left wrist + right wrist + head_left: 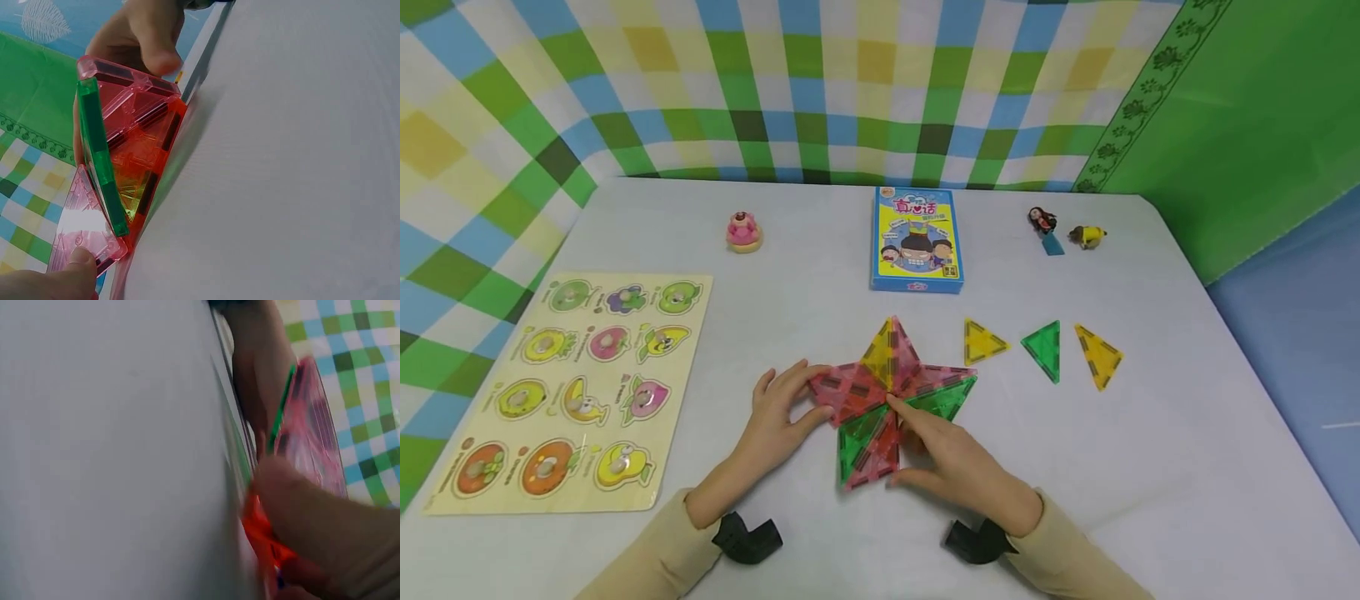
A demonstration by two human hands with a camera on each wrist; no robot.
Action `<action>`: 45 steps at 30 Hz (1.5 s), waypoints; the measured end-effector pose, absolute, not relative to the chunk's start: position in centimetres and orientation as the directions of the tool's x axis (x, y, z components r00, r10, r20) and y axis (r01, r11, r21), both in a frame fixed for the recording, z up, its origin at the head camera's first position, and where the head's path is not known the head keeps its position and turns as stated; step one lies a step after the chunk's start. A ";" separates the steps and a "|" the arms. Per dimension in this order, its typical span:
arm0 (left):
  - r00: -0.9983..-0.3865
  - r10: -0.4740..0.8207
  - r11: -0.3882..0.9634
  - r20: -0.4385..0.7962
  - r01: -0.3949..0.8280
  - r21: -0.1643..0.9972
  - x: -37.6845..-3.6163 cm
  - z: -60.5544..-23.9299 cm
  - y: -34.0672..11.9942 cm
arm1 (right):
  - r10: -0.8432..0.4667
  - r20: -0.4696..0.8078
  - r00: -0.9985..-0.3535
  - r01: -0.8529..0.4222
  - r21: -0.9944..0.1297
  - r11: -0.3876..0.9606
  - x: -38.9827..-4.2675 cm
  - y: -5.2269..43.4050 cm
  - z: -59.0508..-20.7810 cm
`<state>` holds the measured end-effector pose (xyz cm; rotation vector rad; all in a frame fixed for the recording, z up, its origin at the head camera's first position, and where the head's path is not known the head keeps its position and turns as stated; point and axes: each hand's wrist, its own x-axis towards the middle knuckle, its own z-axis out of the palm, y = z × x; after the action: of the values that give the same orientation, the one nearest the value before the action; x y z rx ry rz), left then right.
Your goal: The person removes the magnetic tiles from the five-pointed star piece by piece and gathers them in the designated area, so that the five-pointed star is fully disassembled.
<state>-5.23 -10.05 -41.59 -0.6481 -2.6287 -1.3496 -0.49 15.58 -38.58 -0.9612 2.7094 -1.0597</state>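
Note:
Translucent triangular magnetic tiles form a star on the table, in pink, red, green and yellow. It rises into raised ridges in the left wrist view, where a green tile stands between pink ones. My left hand grips the star's left point, thumb on the near side and fingers on the far side. The right hand has its index fingertip at the star's centre and its thumb by the near pink tile, holding that part between them. Blur in the right wrist view hides the exact contact.
Right of the star lie loose triangles: yellow, green and another yellow. A blue card box is behind it. A fruit puzzle board covers the left side. Small figures, a pink one and a yellow one, stand farther back.

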 end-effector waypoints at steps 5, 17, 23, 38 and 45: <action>-0.903 0.319 0.510 0.287 0.419 0.751 -5.2 -41.6 -10.0 | -0.544 0.246 -0.802 -0.566 -0.603 0.562 -0.2 14.9 -39.1; -0.899 0.321 0.510 0.298 0.429 0.745 -5.2 -41.6 -10.1 | -0.484 0.378 -0.789 -0.605 -0.615 0.506 -0.5 14.8 -39.7; -0.901 0.322 0.515 0.291 0.425 0.745 -5.2 -41.5 -10.1 | -0.444 0.427 -0.788 -0.612 -0.625 0.485 -0.4 14.6 -39.9; -0.895 0.325 0.510 0.307 0.439 0.740 -5.3 -41.7 -10.1 | -0.355 0.302 -0.885 -0.427 -0.829 0.360 0.2 13.6 -36.9; -0.894 0.320 0.504 0.314 0.441 0.743 -5.3 -41.7 -10.2 | -0.347 0.357 -0.867 -0.467 -0.825 0.318 -0.3 14.1 -36.9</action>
<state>-5.27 -10.22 -41.74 -0.6627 -2.6048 -1.3459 -0.28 14.10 -36.88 -0.8193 2.6404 -1.7189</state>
